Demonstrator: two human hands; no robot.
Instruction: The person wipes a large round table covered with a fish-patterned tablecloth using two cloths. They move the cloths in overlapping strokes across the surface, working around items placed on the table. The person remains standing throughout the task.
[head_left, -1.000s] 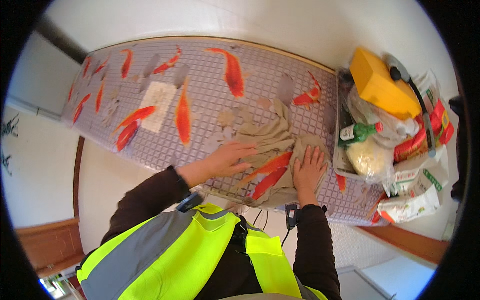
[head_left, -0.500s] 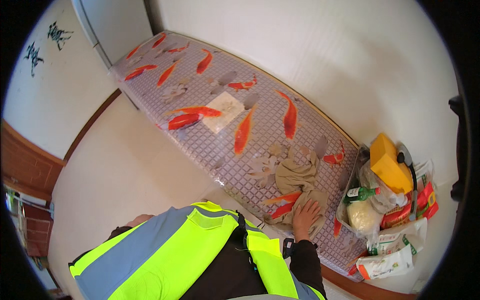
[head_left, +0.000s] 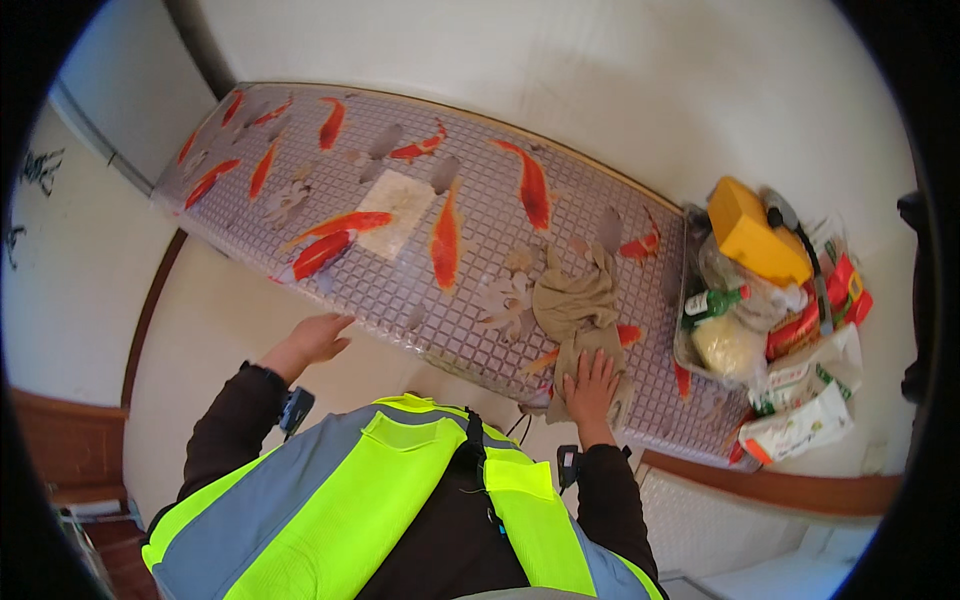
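My right hand (head_left: 592, 385) lies flat, fingers spread, on the near end of a crumpled olive-brown cloth (head_left: 575, 300). The cloth rests on a long table (head_left: 390, 310) whose clear-covered surface is printed with orange fish and a grid pattern. Part of the cloth is bunched up farther back, beyond my fingertips. My left hand (head_left: 318, 338) hangs in the air just off the table's near edge, fingers stretched out and holding nothing. A pale square patch (head_left: 397, 214) lies on the table beyond the left hand.
At the table's right end stands a clear plastic bin (head_left: 690, 345) with a yellow box (head_left: 755, 235), a green bottle (head_left: 715, 303) and bagged goods. White packets (head_left: 800, 425) lie beside it. A white wall (head_left: 620, 90) runs along the back; a pale cabinet (head_left: 135, 90) stands far left.
My left hand has come up from beside my body toward the table edge. The view has turned, shifting the table. My right hand stays on the cloth.
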